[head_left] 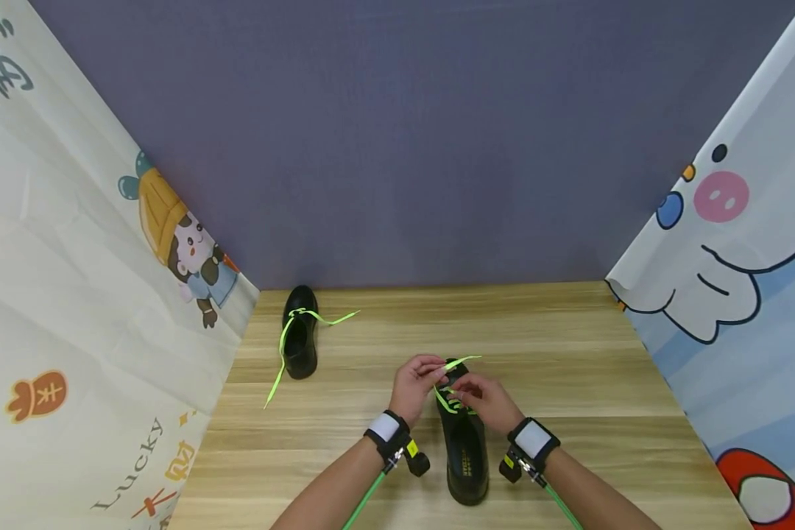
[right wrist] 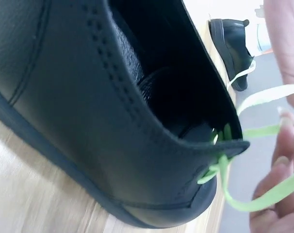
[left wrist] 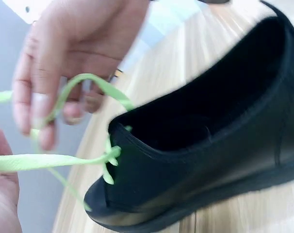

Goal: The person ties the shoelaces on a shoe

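At the lower centre of the frame, a black low-cut shoe with a smooth, leather-like surface (head_left: 465,445) stands upright on a light wood-grain tabletop (head_left: 570,346), between the two hands. Above its toe end, the left hand (head_left: 414,390) pinches a flat neon-green shoelace (head_left: 462,361), and the right hand (head_left: 492,403) pinches the same lace between bent fingers. A second black shoe with loose neon-green laces (head_left: 308,361) stands left of centre.

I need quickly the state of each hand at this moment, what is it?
Left hand: closed, fingers pinching the flat neon-green fabric shoelace of the smooth black low-cut shoe.
Right hand: closed, pinching another part of that shoelace.
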`<state>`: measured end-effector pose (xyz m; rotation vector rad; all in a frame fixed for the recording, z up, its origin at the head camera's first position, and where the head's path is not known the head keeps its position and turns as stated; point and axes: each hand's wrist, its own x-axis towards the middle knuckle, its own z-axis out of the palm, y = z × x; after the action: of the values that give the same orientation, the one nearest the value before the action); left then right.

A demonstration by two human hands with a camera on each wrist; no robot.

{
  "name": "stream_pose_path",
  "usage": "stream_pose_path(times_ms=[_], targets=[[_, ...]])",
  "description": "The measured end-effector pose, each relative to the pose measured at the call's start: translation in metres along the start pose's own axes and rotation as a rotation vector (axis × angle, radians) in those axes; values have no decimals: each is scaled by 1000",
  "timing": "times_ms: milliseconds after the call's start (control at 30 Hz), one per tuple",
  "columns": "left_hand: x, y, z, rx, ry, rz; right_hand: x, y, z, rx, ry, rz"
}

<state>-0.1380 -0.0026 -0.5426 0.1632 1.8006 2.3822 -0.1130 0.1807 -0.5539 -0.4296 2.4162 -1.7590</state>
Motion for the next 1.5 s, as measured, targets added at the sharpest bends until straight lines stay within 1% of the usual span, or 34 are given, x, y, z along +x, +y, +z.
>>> stream_pose_path(times_ms=[67,133,200,267,367,467,533,633,733,800,867,967,1067,1167,1267,1367,1433,1500], targets=[[-2,-1,1,53,-11,-3,1,-2,3,14,35,22],[-3,-3,2,94,-21,-11,2,-5,4,21,96,51],[-4,-5,3,112,-27,-18,3,-8,4,31,140,61],[-4,-8,3,115,-35,-26,4,-10,3,29,162,65],[-4,-11,3,119,-38,-35,4,-11,0,27,148,38],[-4,-13,3,139,-43,-39,4,-9,-2,33,117,3],[-4,-14,4,159,-53,-45,3,-8,-3,24,109,-25],[-5,-14,5,179,-79,-55,2,-9,-3,-13,122,-55],[-6,-13,7,184,-91,-45,1,-10,-3,-65,145,-54],[-6,-13,8,184,-73,-36,1,-11,-2,-92,153,-38],[-5,-12,9,175,-37,-29,1,-12,-1,-106,154,-22],[-4,-12,10,163,23,-28,0,-13,-1,-109,147,-1],[-4,-11,11,162,65,-28,0,-14,0,-102,134,6],[-5,-10,12,171,99,-32,1,-12,0,-103,122,-9],[-6,-10,12,180,132,-22,2,-12,1,-104,109,-23],[-6,-9,12,196,146,0,2,-12,2,-113,104,-19],[-7,-9,12,198,142,9,2,-12,3,-126,103,-14],[-7,-10,11,203,130,12,1,-11,3,-166,101,-24]])
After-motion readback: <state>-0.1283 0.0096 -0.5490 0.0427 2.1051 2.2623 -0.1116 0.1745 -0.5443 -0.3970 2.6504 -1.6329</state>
